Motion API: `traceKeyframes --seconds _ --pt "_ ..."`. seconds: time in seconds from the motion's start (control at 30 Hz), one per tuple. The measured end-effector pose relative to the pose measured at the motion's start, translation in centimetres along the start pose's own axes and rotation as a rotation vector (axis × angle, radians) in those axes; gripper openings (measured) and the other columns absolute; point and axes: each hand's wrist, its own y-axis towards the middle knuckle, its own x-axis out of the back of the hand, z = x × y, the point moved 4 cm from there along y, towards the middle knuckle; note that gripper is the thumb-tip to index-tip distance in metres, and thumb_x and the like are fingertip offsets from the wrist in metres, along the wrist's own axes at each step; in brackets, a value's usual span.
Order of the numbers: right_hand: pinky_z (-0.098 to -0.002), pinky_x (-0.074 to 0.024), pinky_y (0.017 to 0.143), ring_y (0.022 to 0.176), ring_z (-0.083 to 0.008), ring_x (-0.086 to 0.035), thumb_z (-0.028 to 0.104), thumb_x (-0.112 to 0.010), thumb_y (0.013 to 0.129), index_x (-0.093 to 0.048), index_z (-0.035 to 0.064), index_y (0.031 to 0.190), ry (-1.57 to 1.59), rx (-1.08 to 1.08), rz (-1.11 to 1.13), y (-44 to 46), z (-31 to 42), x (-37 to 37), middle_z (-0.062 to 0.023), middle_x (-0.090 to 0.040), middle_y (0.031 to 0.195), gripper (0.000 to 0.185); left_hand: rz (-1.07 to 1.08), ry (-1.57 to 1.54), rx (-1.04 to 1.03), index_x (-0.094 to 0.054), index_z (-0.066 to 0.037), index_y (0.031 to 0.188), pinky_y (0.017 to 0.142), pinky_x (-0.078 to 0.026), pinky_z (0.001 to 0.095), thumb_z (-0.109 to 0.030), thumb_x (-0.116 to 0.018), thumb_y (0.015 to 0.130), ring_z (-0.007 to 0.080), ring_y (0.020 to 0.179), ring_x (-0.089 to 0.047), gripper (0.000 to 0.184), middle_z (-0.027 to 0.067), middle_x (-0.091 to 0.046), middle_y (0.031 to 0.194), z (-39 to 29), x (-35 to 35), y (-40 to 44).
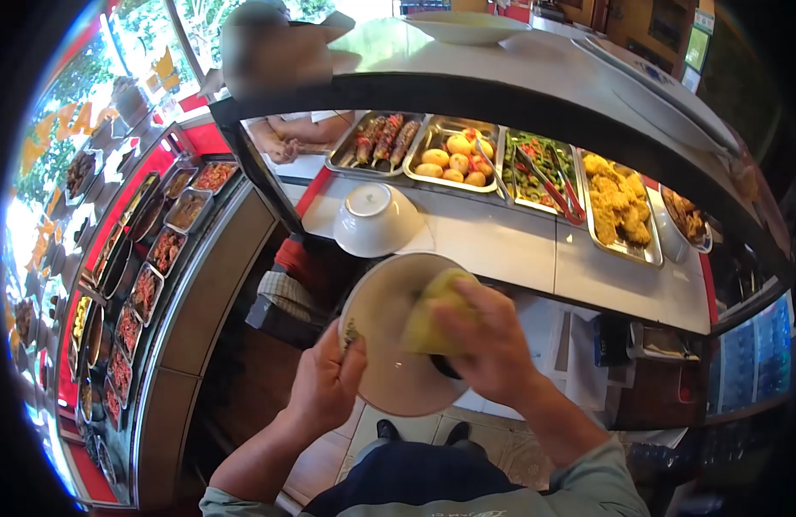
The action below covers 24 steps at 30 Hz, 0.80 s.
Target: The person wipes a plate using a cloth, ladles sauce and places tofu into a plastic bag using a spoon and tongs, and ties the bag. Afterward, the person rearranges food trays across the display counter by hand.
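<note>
A round, pale plate (385, 379) is held up in front of my body, its inner face toward me. My left hand (333, 375) grips its left rim, thumb over the edge beside a small dark pattern. Pressed against the plate's face is a yellow-green cloth (441, 314), bunched under the fingers of my right hand (488, 336), which is blurred. Just beyond the plate, a white bowl (376, 220) rests upside down on the tiled counter (493, 237).
Metal trays of food line the counter's back: skewered items (385, 142), round yellowish pieces (454, 159), greens with red-handled tongs (553, 185), and fried pieces (620, 202). Plates (467, 28) stand on the shelf above. A person's forearms (303, 133) rest beyond. More trays (144, 293) fill the left display.
</note>
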Motion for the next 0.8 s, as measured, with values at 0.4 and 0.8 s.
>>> traceKeyframes --seconds 0.4,0.8 --pt "-0.0416 -0.0427 0.091 0.106 -0.0342 -0.054 0.012 -0.073 0.063 -0.058 0.0191 0.130 -0.003 -0.030 0.173 -8.7 -2.9 -3.3 -0.0172 -0.049 0.129 0.069 0.228 0.122 0.103 -0.054 0.003 0.116 0.064 -0.047 0.0249 -0.011 -0.047 0.096 0.0060 0.073 -0.059 0.026 0.0091 -0.066 0.080 2.0 -4.7 -2.8" --pt "-0.0369 -0.0490 0.087 0.102 -0.0313 -0.057 0.006 -0.066 0.072 -0.056 0.0092 0.127 0.571 -0.317 0.314 -15.9 -2.6 -4.0 -0.0218 -0.050 0.125 0.056 -0.019 0.203 0.082 -0.055 0.001 0.117 0.059 -0.047 0.0276 -0.011 -0.048 0.094 0.0117 0.066 -0.063 0.027 0.0123 -0.065 0.074 0.4 -3.8 -3.3"
